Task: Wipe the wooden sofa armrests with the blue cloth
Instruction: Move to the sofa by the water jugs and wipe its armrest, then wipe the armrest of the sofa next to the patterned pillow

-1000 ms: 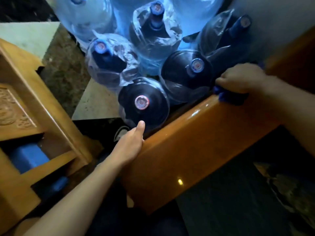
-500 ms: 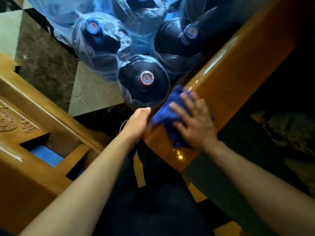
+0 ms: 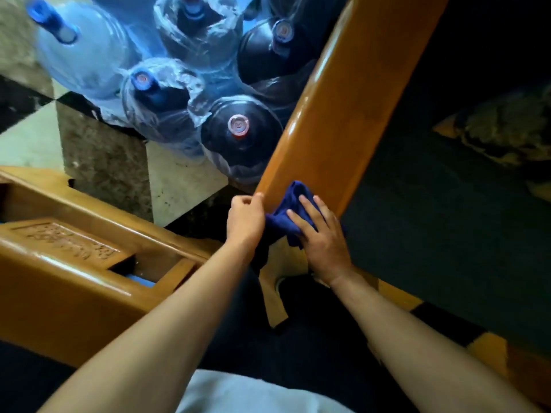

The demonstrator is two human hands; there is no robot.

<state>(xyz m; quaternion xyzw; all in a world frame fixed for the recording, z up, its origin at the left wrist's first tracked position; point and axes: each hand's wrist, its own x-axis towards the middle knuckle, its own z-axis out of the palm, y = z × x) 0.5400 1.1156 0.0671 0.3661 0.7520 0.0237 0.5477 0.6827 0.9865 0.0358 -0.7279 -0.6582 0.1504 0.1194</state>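
Two hands are showing: one left hand (image 3: 245,219) and one right hand (image 3: 323,239). One blue cloth (image 3: 290,216) is lying under the right hand. One long wooden armrest (image 3: 343,102) is running up the middle. One more wooden seat piece (image 3: 68,263) is sitting at the left. Five big water jugs (image 3: 241,129) are showing their tops; others may be hiding behind them.

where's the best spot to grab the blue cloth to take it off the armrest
Probably the bunched fold of the blue cloth rising beyond the right hand's fingertips: pinch it from above. The rest lies flat under that palm on the wooden armrest.
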